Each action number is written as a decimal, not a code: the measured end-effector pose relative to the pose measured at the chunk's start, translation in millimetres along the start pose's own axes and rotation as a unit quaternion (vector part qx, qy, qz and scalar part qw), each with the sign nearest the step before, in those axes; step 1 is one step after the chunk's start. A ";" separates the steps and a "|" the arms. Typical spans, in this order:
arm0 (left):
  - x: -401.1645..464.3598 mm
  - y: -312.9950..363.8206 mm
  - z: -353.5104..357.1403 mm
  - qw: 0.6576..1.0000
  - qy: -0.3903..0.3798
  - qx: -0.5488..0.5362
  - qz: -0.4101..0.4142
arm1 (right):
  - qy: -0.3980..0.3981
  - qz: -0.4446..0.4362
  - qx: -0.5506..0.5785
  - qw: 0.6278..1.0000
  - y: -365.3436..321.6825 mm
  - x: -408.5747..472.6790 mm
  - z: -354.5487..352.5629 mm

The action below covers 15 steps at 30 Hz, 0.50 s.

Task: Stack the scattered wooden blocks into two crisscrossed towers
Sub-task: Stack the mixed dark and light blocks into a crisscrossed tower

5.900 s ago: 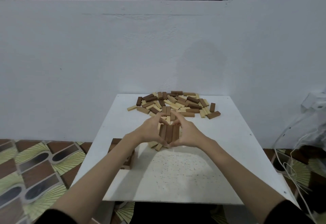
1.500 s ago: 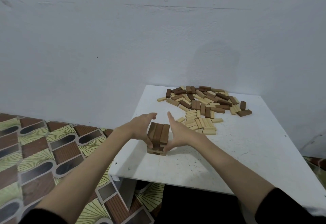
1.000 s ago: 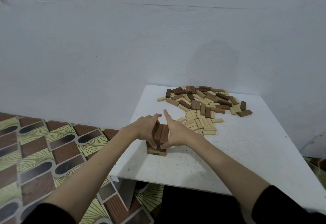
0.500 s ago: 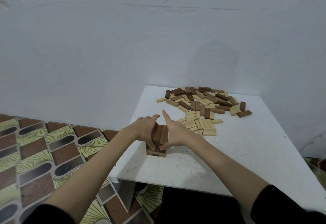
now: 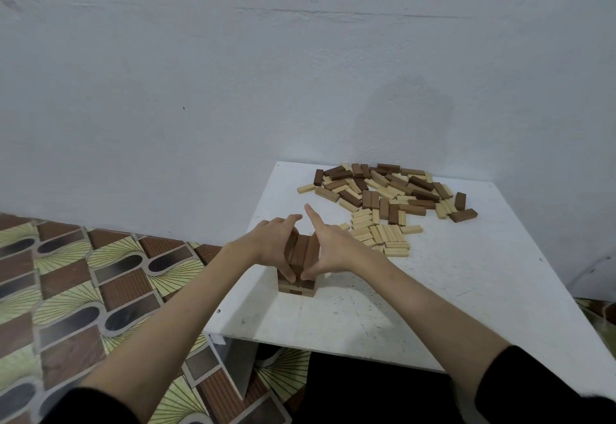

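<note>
A short crisscrossed tower (image 5: pixel 297 285) of wooden blocks stands near the left edge of the white table (image 5: pixel 450 297). Its top layer is three dark brown blocks lying side by side, pointing away from me. My left hand (image 5: pixel 268 247) presses against the tower's left side, thumb down at the front. My right hand (image 5: pixel 333 250) presses against its right side, index finger straight and pointing up. The tower's side faces are hidden behind my palms. The scattered blocks (image 5: pixel 390 190), dark and light, lie in a heap at the back of the table.
A patch of light blocks (image 5: pixel 378 235) lies just right of my right hand. The white wall runs directly behind the table. The table's left edge is close to the tower, with patterned floor tiles (image 5: pixel 83 283) below it.
My hands have closed in from either side until both press on the tower. Over the last half second they have barely moved.
</note>
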<state>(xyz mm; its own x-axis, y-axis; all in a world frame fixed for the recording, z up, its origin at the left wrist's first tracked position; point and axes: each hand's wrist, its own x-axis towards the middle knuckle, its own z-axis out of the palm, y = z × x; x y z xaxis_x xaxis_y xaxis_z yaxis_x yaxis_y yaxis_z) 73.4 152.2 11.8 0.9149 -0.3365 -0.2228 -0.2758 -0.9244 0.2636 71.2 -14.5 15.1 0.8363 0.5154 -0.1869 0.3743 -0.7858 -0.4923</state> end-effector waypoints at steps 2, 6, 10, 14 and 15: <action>-0.6 0.8 0.4 1.000 0.002 0.000 0.001 | -0.001 0.000 -0.002 1.000 -0.6 0.2 0.2; -1.8 1.3 -0.2 1.000 0.006 -0.005 0.004 | -0.002 -0.004 -0.002 1.000 -1.0 0.4 -0.4; -4.3 1.9 -0.9 1.000 0.014 -0.016 0.009 | 0.004 -0.012 0.003 1.000 -1.7 -1.0 -1.1; -6.9 1.7 -0.9 0.999 0.018 -0.028 0.006 | 0.009 -0.024 0.010 1.000 -2.9 -0.9 -1.6; -7.6 1.9 -1.0 0.999 0.019 -0.029 0.005 | 0.011 -0.025 0.009 1.000 -3.1 -0.6 -1.3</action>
<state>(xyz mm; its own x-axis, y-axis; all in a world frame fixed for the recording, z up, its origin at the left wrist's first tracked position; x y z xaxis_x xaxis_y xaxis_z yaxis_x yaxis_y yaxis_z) 66.3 153.2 15.0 0.9228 -0.3377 -0.1852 -0.2682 -0.9086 0.3202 70.1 -12.9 17.8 0.8257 0.5457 -0.1426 0.4083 -0.7527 -0.5164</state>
